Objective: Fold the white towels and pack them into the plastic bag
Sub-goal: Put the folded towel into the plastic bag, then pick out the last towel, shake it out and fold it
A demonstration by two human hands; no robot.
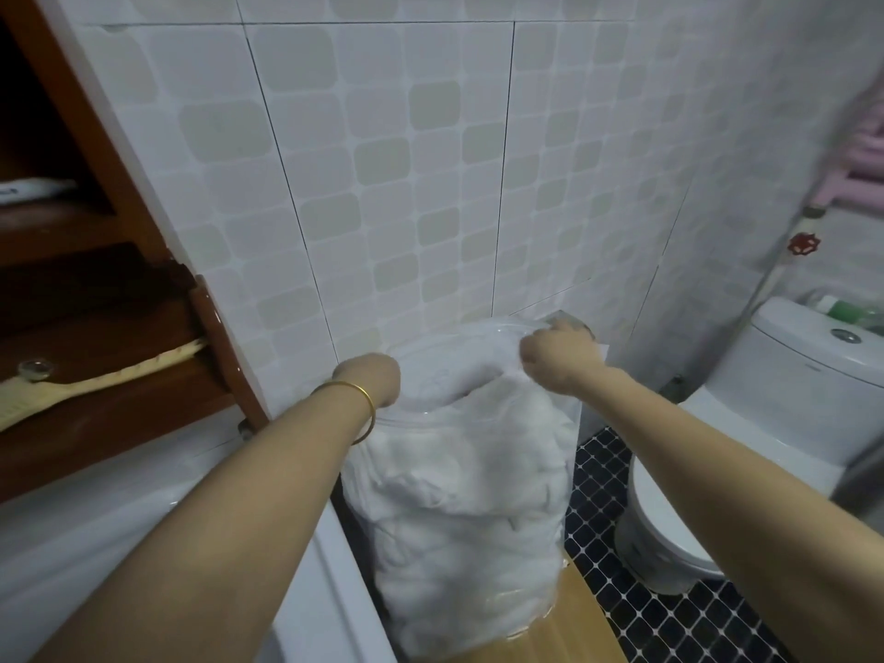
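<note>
At the mouth of the clear plastic bag (449, 342), the right hand (557, 356) pinches the upper rim with curled fingers. On the opposite side, the left hand (370, 382), with a gold bangle (356, 399) on its wrist, reaches over the rim; its fingers are hidden, so its grip cannot be told. White towels (469, 519) fill the bag, which stands upright on a wooden board (574, 629) near the toilet (784, 390).
</note>
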